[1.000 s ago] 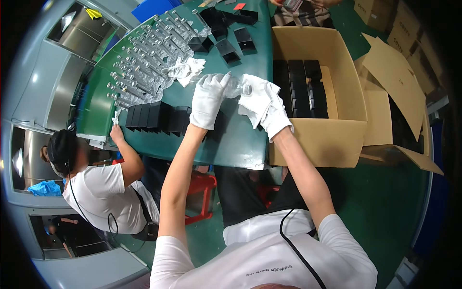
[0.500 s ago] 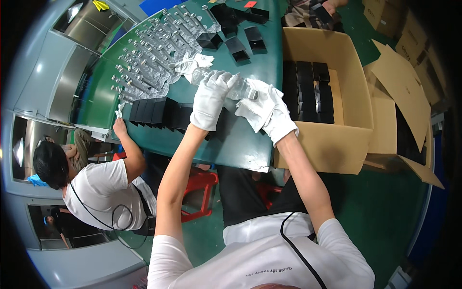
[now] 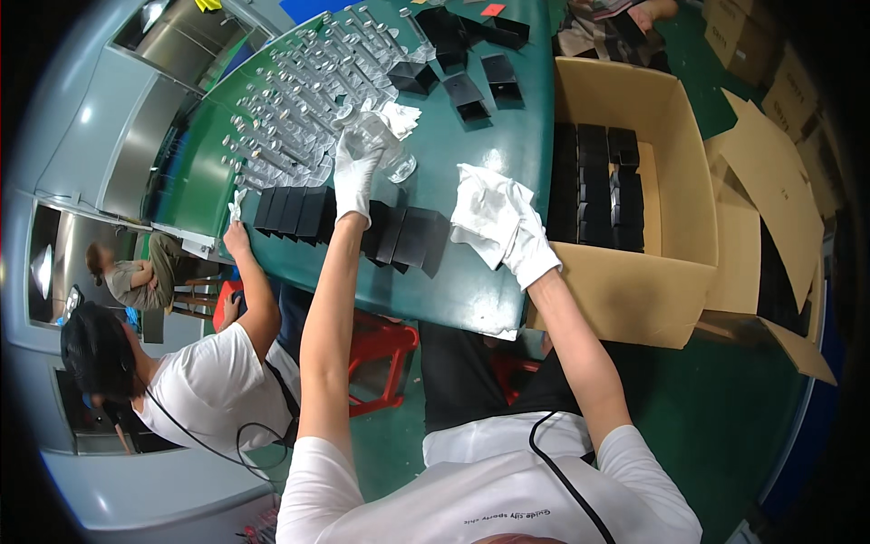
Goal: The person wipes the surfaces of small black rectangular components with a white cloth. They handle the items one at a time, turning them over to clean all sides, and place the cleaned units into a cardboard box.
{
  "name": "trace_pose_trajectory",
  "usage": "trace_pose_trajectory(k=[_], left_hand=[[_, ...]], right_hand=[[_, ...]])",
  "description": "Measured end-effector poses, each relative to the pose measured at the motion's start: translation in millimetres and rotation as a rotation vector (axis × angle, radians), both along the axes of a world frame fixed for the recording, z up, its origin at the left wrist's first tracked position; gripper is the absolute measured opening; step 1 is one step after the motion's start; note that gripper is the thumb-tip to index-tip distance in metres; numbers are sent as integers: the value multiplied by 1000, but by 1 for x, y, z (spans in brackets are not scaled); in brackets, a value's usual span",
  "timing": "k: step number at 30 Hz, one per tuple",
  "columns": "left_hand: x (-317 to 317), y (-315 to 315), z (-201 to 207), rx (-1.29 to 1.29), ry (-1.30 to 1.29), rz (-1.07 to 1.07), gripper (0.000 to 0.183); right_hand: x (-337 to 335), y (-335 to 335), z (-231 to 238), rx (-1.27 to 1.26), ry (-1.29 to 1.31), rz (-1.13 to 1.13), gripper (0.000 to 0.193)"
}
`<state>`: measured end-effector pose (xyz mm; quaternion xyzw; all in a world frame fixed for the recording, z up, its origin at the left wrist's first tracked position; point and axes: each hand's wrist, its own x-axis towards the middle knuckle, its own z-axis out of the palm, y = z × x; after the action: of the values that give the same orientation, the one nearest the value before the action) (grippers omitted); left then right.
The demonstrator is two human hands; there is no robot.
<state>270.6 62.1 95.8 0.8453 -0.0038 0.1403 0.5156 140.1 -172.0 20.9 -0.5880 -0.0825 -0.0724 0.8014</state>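
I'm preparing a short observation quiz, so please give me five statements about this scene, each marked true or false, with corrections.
1. The right hand holds a white cloth. True.
2. Both hands grip the clear bottle. False: only the left hand has a grip on it.
3. Black boxes sit inside the open carton. True.
4. The carton is left of the green table. False: it is on the table's right.
5. Both hands wear white gloves. True.

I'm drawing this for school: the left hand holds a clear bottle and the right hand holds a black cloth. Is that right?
Not quite: the cloth in the right hand is white, not black, as the head view shows. The left hand does hold a clear bottle.
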Motion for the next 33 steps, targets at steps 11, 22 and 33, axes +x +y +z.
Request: trace_pose_trajectory(k=[11,22,33], left_hand=[[-48,-125,17,-376,339,-336,38],[124,-164,-81,-1149,526,-101,30],[145,-218,-32,-1283,740,-364,33]], right_hand=[[5,-13,-17,1085,416,213,55],[2,-8,-17,1256,423,242,59],[2,-11,-13,1386,372,328,54]])
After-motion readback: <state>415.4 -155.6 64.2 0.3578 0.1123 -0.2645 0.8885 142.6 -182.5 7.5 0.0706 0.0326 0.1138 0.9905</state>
